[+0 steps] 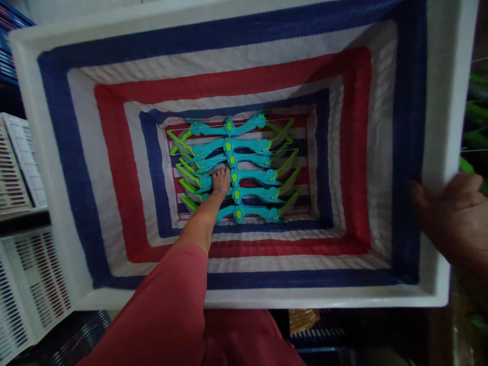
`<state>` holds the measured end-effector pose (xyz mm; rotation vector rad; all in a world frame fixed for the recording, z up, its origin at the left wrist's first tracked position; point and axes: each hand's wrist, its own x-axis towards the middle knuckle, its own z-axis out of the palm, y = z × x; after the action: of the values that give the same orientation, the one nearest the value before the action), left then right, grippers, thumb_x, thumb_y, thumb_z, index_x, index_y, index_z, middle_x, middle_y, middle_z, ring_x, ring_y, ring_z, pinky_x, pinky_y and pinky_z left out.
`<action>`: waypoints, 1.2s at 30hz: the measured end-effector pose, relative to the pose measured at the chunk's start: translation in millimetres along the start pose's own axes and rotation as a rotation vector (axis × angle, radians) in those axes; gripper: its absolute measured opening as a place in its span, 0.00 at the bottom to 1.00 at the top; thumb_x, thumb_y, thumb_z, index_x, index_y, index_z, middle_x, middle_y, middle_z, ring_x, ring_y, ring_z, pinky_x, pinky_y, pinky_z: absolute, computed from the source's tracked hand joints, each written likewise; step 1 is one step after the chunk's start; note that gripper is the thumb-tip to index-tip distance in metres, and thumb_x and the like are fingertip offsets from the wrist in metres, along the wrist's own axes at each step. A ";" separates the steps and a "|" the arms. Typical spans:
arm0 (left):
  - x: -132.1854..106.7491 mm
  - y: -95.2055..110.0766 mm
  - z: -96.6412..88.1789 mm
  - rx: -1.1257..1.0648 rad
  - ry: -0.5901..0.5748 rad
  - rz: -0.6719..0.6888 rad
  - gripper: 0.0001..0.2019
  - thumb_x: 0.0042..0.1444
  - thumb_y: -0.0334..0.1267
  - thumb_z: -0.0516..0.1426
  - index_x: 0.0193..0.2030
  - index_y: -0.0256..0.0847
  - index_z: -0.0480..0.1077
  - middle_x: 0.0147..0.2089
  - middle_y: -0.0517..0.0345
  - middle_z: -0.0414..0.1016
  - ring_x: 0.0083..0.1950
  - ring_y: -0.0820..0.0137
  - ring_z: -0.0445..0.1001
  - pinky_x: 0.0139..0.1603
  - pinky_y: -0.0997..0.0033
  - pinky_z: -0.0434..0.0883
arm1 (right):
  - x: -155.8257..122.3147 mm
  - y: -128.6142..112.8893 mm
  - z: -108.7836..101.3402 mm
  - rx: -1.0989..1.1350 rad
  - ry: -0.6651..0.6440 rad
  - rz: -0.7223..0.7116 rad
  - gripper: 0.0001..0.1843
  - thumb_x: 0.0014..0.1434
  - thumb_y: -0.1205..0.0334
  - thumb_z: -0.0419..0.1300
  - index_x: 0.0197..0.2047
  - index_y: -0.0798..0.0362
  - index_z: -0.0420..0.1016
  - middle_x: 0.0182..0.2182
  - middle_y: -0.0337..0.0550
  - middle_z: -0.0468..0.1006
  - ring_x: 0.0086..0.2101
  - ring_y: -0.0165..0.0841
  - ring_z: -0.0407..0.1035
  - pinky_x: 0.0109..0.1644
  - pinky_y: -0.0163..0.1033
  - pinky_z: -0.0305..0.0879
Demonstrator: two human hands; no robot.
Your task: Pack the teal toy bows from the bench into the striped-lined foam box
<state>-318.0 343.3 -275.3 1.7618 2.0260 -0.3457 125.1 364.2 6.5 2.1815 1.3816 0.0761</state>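
Several turquoise and lime-green toy bows [254,177] lie in a row, one behind another, on the floor of a deep bin [244,298]. Thin white strings run across some of them. My left hand [221,181], on an arm in a pinkish-red sleeve, reaches down among the bows. Its fingers are curled at the left side of one bow, close to the middle; the fingertips are partly hidden. My right hand [453,203] grips the bin's white right rim, thumb on the inner side and fingers over the outside.
Striped red, white and blue sheeting [244,79] lines the bin's walls and floor. White slatted plastic crates [32,284] stand at the left, with a dark crate [82,333] below them. Blurred green items [478,117] show beyond the right rim.
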 end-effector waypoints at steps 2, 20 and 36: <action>-0.1 0.5 -2.0 -0.005 -0.004 0.006 0.27 0.68 0.29 0.37 0.69 0.31 0.62 0.62 0.30 0.69 0.65 0.49 0.66 0.71 0.43 0.58 | -0.9 -1.2 -1.0 0.013 0.000 -0.008 0.35 0.72 0.43 0.55 0.63 0.70 0.62 0.45 0.69 0.77 0.46 0.58 0.75 0.40 0.48 0.58; -55.9 20.7 24.2 -0.219 0.012 -0.080 0.31 0.72 0.43 0.46 0.77 0.33 0.47 0.66 0.33 0.68 0.65 0.51 0.68 0.67 0.52 0.64 | -4.7 -4.2 -6.8 0.063 0.016 -0.017 0.33 0.73 0.45 0.56 0.62 0.70 0.62 0.43 0.70 0.77 0.44 0.55 0.75 0.38 0.44 0.47; -52.2 34.6 43.4 -0.280 0.045 -0.241 0.34 0.71 0.39 0.47 0.79 0.32 0.42 0.65 0.36 0.71 0.66 0.50 0.65 0.73 0.49 0.54 | 2.7 -0.8 2.8 0.117 0.012 -0.010 0.33 0.73 0.42 0.54 0.63 0.66 0.61 0.42 0.71 0.77 0.37 0.44 0.73 0.36 0.44 0.40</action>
<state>-272.1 283.4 -285.4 1.3744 2.2021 -0.0879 126.7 365.6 3.1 2.2728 1.4364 0.0044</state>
